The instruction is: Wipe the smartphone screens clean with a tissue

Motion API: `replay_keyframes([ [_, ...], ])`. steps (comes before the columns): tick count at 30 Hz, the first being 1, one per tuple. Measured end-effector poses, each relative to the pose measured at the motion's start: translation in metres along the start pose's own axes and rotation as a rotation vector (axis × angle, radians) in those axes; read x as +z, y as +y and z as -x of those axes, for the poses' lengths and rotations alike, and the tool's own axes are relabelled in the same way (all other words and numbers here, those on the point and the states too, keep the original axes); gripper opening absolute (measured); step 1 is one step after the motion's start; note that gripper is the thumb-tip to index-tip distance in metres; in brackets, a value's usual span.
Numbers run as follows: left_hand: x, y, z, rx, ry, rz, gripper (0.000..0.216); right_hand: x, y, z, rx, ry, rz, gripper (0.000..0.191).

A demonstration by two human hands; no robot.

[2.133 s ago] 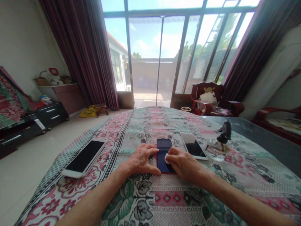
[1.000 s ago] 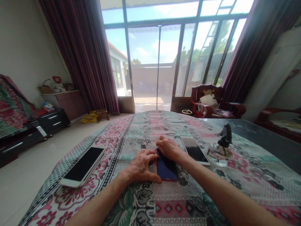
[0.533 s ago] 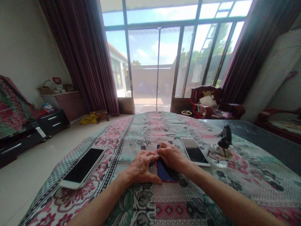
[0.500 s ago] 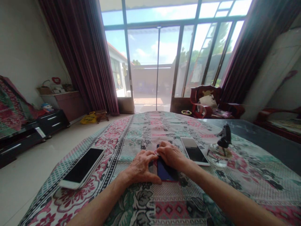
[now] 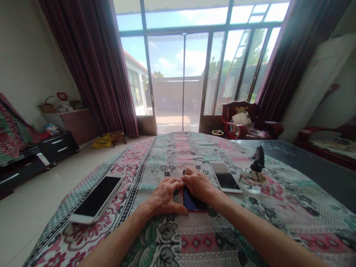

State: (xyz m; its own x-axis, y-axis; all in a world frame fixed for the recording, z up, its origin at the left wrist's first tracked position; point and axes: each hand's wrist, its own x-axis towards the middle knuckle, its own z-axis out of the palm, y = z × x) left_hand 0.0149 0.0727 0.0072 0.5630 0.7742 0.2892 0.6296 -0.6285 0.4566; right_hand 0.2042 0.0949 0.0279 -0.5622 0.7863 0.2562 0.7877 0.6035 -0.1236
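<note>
A dark blue phone (image 5: 190,203) lies face up on the patterned tablecloth (image 5: 194,237) straight in front of me. My left hand (image 5: 163,195) clamps its left edge, thumb along the near corner and fingers bent over the side. My right hand (image 5: 199,185) lies on the upper part of the screen with its fingers curled and pressed down. The small white pad seen under those fingers earlier is hidden by them now.
A large white phone (image 5: 96,199) lies at the left near the table edge. A second white phone (image 5: 225,178) lies right of my hands, and beside it stands a glass spray bottle (image 5: 252,173) with a black top. Bare dark tabletop (image 5: 314,167) shows at the right.
My right hand slid up the blue phone's screen to its far end, then back toward the middle. My left hand kept its hold on the phone's edge.
</note>
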Motion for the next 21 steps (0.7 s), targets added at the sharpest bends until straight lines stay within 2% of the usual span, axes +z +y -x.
replay_keyframes([
  [5, 0.001, -0.001, 0.001, 0.006, 0.022, 0.018, 0.075, -0.001, -0.008, 0.023, 0.025, 0.034, -0.012, 0.027],
  [10, 0.003, -0.001, 0.001, -0.008, 0.021, 0.021, 0.073, -0.006, -0.014, 0.038, -0.003, -0.004, -0.052, 0.026],
  [21, 0.0, 0.002, 0.0, -0.007, 0.014, 0.019, 0.072, -0.007, -0.005, 0.005, 0.099, 0.014, -0.008, 0.029],
])
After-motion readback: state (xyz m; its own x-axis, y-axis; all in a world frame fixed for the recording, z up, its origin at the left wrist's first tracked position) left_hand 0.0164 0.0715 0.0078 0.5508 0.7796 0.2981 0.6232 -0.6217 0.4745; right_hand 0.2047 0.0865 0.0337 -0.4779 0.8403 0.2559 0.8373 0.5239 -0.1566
